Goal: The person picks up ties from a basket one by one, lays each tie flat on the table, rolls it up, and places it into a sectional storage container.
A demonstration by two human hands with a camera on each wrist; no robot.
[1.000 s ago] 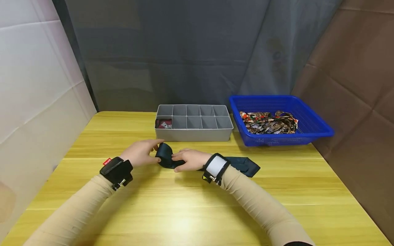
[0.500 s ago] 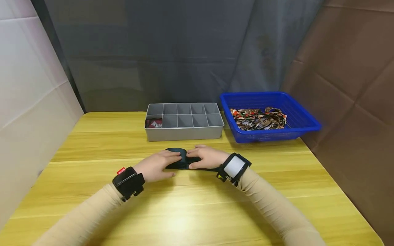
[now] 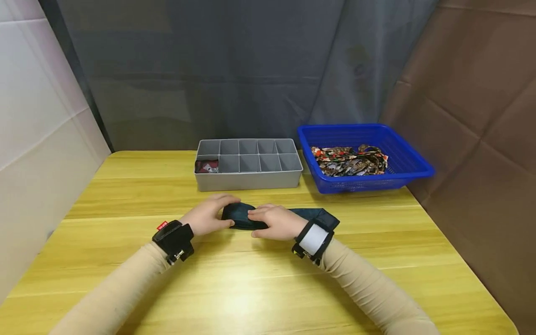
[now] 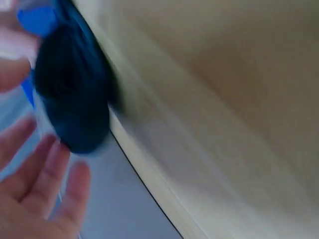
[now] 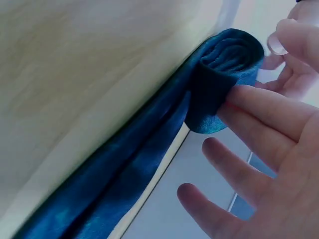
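Left hand and right hand curled on rolled dark blue tie, mid-table, tail trailing right. Far: grey divider box, blue basket. Right wrist view alone: roll's spiral end.

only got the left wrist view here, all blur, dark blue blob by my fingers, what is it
Observer: A dark blue necktie, partly rolled into a coil; the right wrist view shows the spiral layers at its end.
Operator: is all of it rolled
Observer: No. The head view shows an unrolled length lying flat on the table, running off behind the right hand.
Operator: what's the left hand doing
Observer: The left hand touches the roll's left end, its fingers curved over the top.
Operator: anything behind it
Observer: A grey divided tray, and a blue basket of patterned ties.
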